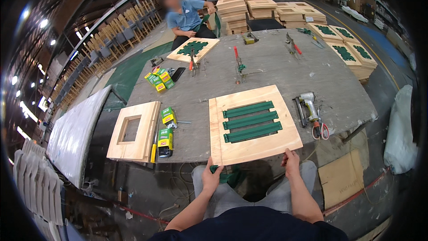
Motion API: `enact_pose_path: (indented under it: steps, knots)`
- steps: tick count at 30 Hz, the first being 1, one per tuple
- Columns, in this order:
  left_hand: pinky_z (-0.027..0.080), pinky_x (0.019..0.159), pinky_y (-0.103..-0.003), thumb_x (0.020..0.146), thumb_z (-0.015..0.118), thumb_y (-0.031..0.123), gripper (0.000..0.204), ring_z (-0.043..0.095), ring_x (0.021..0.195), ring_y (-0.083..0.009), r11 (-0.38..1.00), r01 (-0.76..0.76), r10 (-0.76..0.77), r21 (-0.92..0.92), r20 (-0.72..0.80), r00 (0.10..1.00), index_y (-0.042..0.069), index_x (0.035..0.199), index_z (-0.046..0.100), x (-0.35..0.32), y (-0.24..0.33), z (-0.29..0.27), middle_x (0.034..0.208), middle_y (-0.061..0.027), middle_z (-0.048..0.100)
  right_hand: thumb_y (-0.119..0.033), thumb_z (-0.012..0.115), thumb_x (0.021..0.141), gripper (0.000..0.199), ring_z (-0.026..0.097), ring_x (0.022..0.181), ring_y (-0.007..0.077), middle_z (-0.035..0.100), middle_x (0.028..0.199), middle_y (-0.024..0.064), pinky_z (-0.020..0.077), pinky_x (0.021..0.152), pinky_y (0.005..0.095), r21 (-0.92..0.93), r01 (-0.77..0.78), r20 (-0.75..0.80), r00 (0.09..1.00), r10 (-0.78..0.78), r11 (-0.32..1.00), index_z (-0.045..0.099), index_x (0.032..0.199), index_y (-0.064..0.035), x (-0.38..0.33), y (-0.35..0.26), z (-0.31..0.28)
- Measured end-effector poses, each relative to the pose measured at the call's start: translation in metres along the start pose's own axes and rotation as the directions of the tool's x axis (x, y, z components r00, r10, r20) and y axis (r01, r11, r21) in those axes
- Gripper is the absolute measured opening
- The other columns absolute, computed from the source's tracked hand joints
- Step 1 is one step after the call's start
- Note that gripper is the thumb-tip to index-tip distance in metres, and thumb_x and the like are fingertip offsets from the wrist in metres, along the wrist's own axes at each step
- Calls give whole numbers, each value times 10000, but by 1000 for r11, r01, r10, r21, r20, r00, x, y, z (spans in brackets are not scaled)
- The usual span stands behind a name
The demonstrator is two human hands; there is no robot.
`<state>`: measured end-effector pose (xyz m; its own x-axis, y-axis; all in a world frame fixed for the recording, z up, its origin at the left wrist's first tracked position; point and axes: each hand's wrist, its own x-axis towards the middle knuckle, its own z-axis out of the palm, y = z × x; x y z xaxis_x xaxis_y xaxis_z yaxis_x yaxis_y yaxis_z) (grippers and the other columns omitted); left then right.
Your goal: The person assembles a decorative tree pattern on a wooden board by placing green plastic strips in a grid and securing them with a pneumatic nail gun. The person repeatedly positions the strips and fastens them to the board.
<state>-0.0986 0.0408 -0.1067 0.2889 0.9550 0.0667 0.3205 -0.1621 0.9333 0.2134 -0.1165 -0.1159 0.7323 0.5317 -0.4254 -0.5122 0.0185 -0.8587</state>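
Observation:
In front of me a square plywood frame (255, 151) lies on the table, its near edge overhanging my lap. Three green webbing straps (252, 119) run side by side across its opening. My left hand (211, 178) is at the near left corner, fingers closed on a green webbing strap (229, 178) that hangs over my thighs; one finger touches the frame's corner. At the near right corner my right hand (291, 163) has curled fingers and pinches the frame's edge. Right of the frame lie a staple gun (308, 103) and red-handled scissors (320, 130).
Stacked bare frames (114, 130), a yellow-handled screwdriver (154, 149) and green-yellow boxes (166, 138) stand left. Across the grey table (191, 91), a seated person (189, 15) has a webbed frame (194, 49). More webbed frames (345, 52) are stacked far right.

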Motion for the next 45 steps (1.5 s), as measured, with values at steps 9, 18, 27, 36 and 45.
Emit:
enact_pose_path:
  steps: [9, 18, 27, 36, 45]
  knots:
    - [498, 856, -287, 856, 671, -71, 766, 580, 922, -129, 980, 199, -201, 32, 187, 962, 67, 1556, 392, -19, 10, -47, 1014, -24, 614, -362, 556, 1071, 316, 536, 519, 127, 569, 689, 14, 449, 482, 298, -27, -34, -84, 996, 31, 999, 635, 1015, -61, -26, -11, -23]
    - [532, 814, -428, 996, 575, 116, 322, 708, 892, -321, 930, -118, 99, 347, 73, 992, 58, 1309, 626, 143, 40, -70, 958, -117, 746, -249, 568, 1056, 260, 508, 565, 67, 557, 670, -13, 400, 505, 245, -299, 486, 185, 874, -450, 821, 665, 974, -22, 38, -137, 44]
    - [205, 1246, -554, 987, 576, 277, 593, 319, 1494, -423, 708, -465, 279, 531, 395, 875, 100, 1534, 433, 184, -3, -1, 1613, -152, 391, -365, 540, 1050, 459, 621, 1225, 322, 659, 1307, 195, 472, 1036, 395, -450, 867, 700, 491, -518, 213, 622, 1339, -18, 195, -239, 265]
    - [189, 1248, -564, 917, 611, 285, 700, 308, 1510, -419, 723, -421, 163, 548, 456, 875, 133, 1569, 408, 193, -8, -5, 1638, -176, 349, -557, 433, 1051, 758, 423, 1439, 422, 429, 1557, 278, 350, 1180, 461, -647, 754, 694, 643, -324, 110, 270, 1600, -60, 395, -229, 434]
    - [157, 1248, -578, 940, 601, 342, 691, 265, 1533, -428, 706, -402, 94, 583, 485, 869, 126, 1570, 420, 197, -10, -7, 1639, -187, 352, -633, 356, 1040, 780, 403, 1457, 419, 414, 1584, 234, 327, 1193, 526, -792, 610, 608, 792, -57, 23, 292, 1605, -99, 449, -183, 459]
